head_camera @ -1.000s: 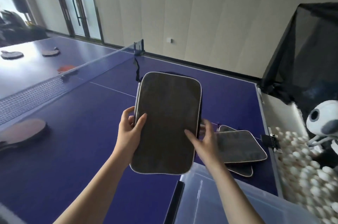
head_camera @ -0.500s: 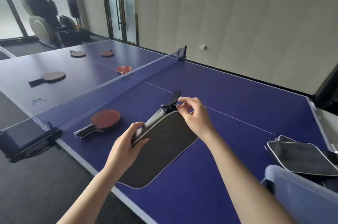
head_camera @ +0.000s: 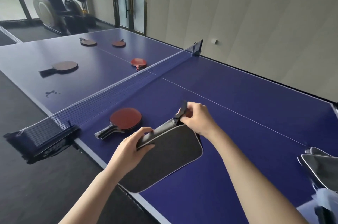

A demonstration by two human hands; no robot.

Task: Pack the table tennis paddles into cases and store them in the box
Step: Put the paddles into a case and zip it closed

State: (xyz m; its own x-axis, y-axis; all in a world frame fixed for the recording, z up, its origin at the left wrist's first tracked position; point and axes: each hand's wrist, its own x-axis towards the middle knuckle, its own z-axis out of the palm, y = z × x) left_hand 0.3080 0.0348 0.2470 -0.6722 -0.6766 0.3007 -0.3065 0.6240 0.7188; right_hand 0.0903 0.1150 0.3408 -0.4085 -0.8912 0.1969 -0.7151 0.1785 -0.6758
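I hold a dark grey paddle case with a light piped edge over the near side of the blue table. My left hand grips its left edge. My right hand pinches the black pull strap at the case's far corner. A red paddle lies stacked on another one just left of the case, near the net. Several more paddles lie beyond the net, among them a red paddle and a dark paddle. Spare cases lie at the right edge.
The net crosses the table, with its clamp sticking out at the near left. A corner of the clear plastic box shows at the bottom right. Dark floor lies left of the table. A massage chair stands far back.
The view has swung left and closer to the net. My right hand moved from the case's right side to the strap at its far corner. My left hand kept its hold.
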